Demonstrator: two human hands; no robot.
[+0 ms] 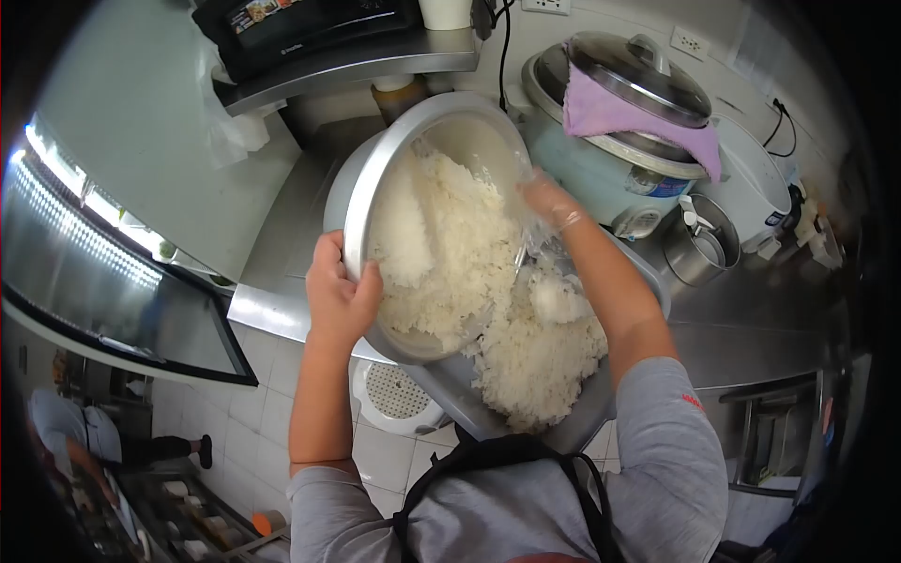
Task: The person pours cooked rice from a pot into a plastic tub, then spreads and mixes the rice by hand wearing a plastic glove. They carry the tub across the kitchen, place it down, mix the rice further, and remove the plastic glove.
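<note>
A large metal pot (355,211) is tilted towards the right with cooked white rice (460,225) inside it. My left hand (343,286) grips its left rim, thumb on the near side. Under the pot's lower right side is a grey plastic tub (648,272), where more rice (540,366) lies heaped. My right hand (549,199), in a clear plastic glove, is at the pot's right rim. Its fingers are blurred and partly hidden, so what it grips does not show. Crumpled clear plastic hangs just below that hand.
Behind stands a big rice cooker (591,159) with a glass lid (648,80) and a pink cloth (610,108). A metal canister (699,244) is to its right. A microwave (300,33) sits on a shelf. Another person (70,427) is at the far lower left.
</note>
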